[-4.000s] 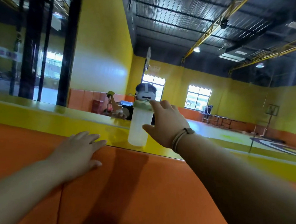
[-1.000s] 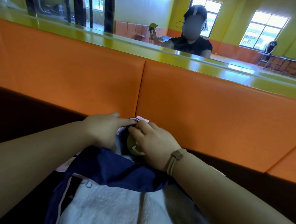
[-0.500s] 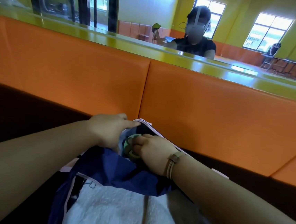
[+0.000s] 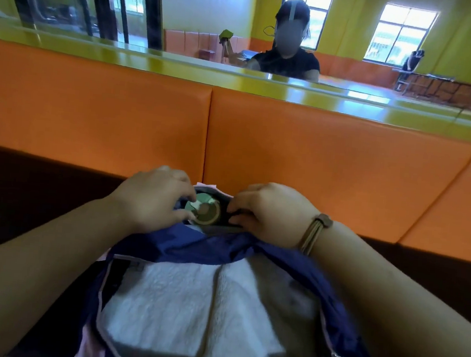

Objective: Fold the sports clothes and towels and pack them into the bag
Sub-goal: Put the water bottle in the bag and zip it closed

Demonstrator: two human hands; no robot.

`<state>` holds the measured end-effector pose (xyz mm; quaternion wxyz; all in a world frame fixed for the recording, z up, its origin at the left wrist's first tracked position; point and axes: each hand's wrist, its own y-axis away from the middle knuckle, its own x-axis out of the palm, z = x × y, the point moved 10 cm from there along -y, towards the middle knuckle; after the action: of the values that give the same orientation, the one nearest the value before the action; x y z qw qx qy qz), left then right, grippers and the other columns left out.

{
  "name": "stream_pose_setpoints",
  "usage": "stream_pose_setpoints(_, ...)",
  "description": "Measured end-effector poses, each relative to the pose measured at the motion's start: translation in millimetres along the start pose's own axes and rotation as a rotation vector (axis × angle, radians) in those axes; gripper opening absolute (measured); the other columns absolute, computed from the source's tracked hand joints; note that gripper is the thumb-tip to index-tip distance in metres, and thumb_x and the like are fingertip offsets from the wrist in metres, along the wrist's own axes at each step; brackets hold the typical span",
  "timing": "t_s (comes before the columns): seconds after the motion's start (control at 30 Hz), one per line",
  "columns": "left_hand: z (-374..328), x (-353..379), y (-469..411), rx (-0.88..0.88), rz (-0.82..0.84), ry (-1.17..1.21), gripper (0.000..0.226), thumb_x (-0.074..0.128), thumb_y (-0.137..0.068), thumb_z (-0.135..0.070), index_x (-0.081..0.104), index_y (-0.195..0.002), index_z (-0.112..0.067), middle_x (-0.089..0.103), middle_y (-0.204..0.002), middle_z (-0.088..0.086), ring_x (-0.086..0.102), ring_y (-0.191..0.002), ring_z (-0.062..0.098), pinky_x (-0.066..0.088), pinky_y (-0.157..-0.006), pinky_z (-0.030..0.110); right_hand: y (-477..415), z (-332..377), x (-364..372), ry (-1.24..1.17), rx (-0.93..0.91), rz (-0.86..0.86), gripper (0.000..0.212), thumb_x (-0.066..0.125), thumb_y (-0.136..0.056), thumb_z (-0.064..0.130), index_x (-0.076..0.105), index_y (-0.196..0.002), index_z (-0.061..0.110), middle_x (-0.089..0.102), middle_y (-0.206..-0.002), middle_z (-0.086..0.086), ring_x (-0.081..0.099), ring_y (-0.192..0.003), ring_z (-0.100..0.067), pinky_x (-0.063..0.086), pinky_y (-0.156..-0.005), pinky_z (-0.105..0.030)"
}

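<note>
Half a second ago the right hand (image 4: pixel 271 215) covered the top of the green-lidded water bottle (image 4: pixel 203 210). Now it sits just right of the lid, which shows in full. The left hand (image 4: pixel 154 199), then at the rim of the navy blue fabric bag (image 4: pixel 193 249), pinches the lid's left edge between thumb and forefinger. The right fingers are curled at the bag's far rim, but whether they grip the fabric cannot be told. The bottle stands in the bag's far end with its body hidden. White folded terry towels (image 4: pixel 175 308) lie inside the bag, beside a blurred greyish cloth (image 4: pixel 289 298). The frame's bottom edge cuts off the bag's near end.
</note>
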<state>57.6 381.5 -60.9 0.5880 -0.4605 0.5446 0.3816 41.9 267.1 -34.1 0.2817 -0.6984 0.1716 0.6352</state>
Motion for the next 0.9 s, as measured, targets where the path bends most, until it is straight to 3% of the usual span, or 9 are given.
stream_pose_setpoints(0.2,-78.0,-20.0,30.4,0.105,-0.105,0.122,0.031,0.055,-0.087,-0.054,0.062,-0.11,-0.035,0.058,-0.114,-0.02,0.045,-0.108,-0.002,0.036,-0.076,0.022,81.5,-18.0,-25.0,-0.034,0.164,-0.137,0.03,0.048,-0.085,0.045,0.067,-0.099,0.026,0.066,-0.092,0.003,0.062,-0.081,-0.022,0.054,-0.064,-0.039)
stream_pose_setpoints(0.37,-148.1,1.4,51.2,0.18,-0.1,0.338,0.032,0.057,-0.086,-0.052,0.064,-0.109,-0.032,0.061,-0.109,-0.017,0.055,-0.1,0.005,0.047,-0.087,0.03,162.4,-34.6,-14.9,-0.123,0.366,-0.187,0.034,0.05,-0.082,0.054,0.066,-0.099,0.029,0.067,-0.095,0.006,0.063,-0.083,-0.02,0.053,-0.068,-0.039)
stream_pose_setpoints(0.5,-197.6,27.0,63.3,0.238,-0.122,0.387,0.03,0.055,-0.083,-0.055,0.066,-0.102,-0.034,0.063,-0.101,-0.017,0.057,-0.094,0.006,0.048,-0.081,0.031,214.3,-39.6,7.7,-0.224,0.497,-0.202,0.02,0.068,-0.08,0.041,0.068,-0.094,0.027,0.068,-0.092,0.007,0.064,-0.083,-0.017,0.054,-0.071,-0.039)
stream_pose_setpoints(0.7,-241.3,49.9,70.0,0.257,-0.107,0.373,0.024,0.062,-0.083,-0.046,0.063,-0.103,-0.033,0.06,-0.098,-0.014,0.053,-0.094,0.01,0.049,-0.078,0.037,248.9,-26.7,38.9,-0.291,0.502,-0.156,0.027,0.066,-0.072,0.044,0.072,-0.087,0.021,0.063,-0.08,0.001,0.059,-0.07,-0.018,0.051,-0.059,-0.036)
stream_pose_setpoints(0.9,-248.3,66.8,67.8,0.202,0.004,0.371,0.026,0.064,-0.085,-0.037,0.061,-0.111,-0.03,0.057,-0.108,-0.011,0.055,-0.099,0.011,0.048,-0.084,0.034,258.0,-35.3,64.7,-0.347,0.62,-0.065,0.015,0.068,-0.082,0.032,0.072,-0.089,0.02,0.059,-0.092,-0.001,0.059,-0.084,-0.019,0.048,-0.074,-0.034)
